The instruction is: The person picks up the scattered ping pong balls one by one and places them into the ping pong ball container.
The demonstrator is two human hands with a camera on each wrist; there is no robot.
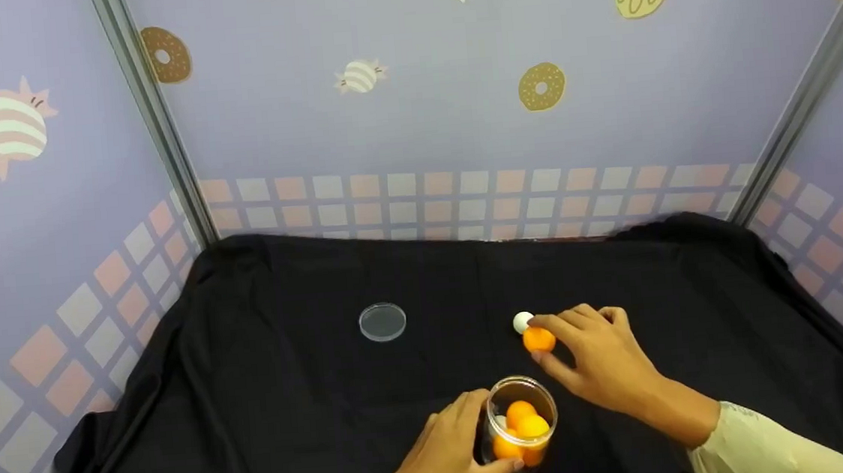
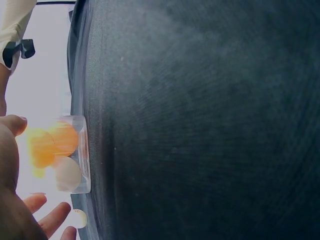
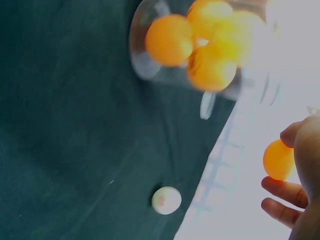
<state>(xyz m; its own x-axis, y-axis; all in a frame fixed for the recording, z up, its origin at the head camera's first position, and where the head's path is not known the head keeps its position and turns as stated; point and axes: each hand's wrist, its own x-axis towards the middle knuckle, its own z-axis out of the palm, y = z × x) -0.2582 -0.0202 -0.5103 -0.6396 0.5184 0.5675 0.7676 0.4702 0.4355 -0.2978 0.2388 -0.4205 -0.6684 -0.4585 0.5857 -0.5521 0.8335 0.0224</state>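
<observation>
My right hand (image 1: 604, 361) pinches an orange ping-pong ball (image 1: 539, 339) between thumb and fingers, raised off the cloth in the right wrist view. Just behind it in the head view, a white ball (image 1: 523, 322) lies on the black cloth; the right wrist view shows a faint reddish print on that white ball (image 3: 166, 200). With thumb and fingers on either side, my left hand (image 1: 442, 449) holds a clear open jar (image 1: 518, 392) upright. Several orange balls (image 1: 533, 427) and a white one (image 2: 68, 173) sit inside the jar.
A round clear lid (image 1: 382, 322) lies flat on the black cloth (image 1: 314, 395), left of the white ball. Lilac walls (image 1: 427, 116) with printed sweets and tiles enclose the back and both sides. Metal posts (image 1: 165, 129) stand at the corners.
</observation>
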